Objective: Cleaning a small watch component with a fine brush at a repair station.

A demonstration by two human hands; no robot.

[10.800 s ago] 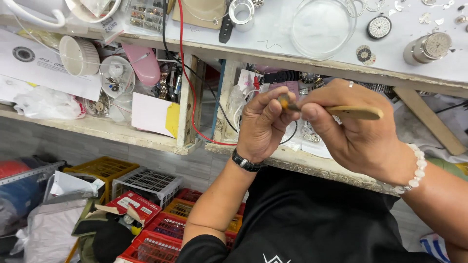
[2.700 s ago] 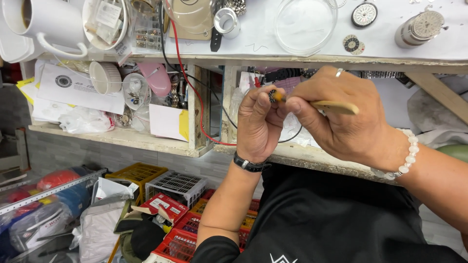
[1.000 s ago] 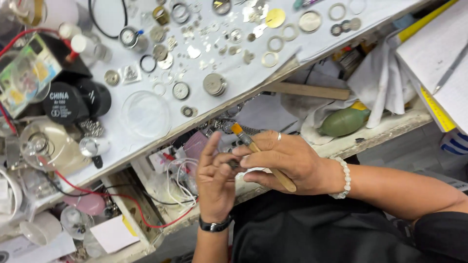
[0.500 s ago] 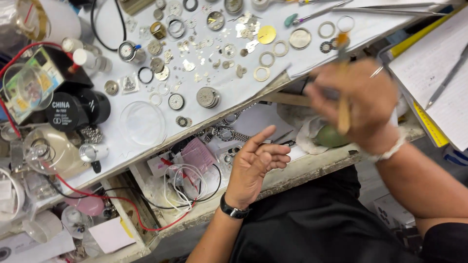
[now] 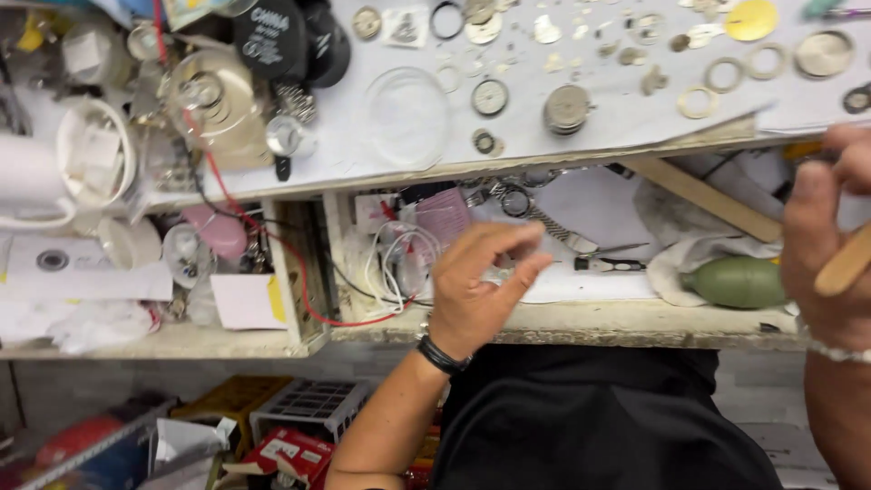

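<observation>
Now the left hand [image 5: 476, 290] pinched something tiny, too small to see, over the open drawer [image 5: 581, 318]. Off at the side, the right hand [image 5: 830, 263] gripped a wooden stick [image 5: 844, 265], so the 2 hands were apart and the work looked unfinished.

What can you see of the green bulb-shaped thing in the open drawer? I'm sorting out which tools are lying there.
The green bulb is olive, smooth and rubbery-looking, pear-shaped, narrowing to a point at its left end. It lies on its side at the drawer's right, resting against a crumpled whitish cloth. The right hand, holding a wooden stick, is just beside it; whether they touch is unclear.
</observation>
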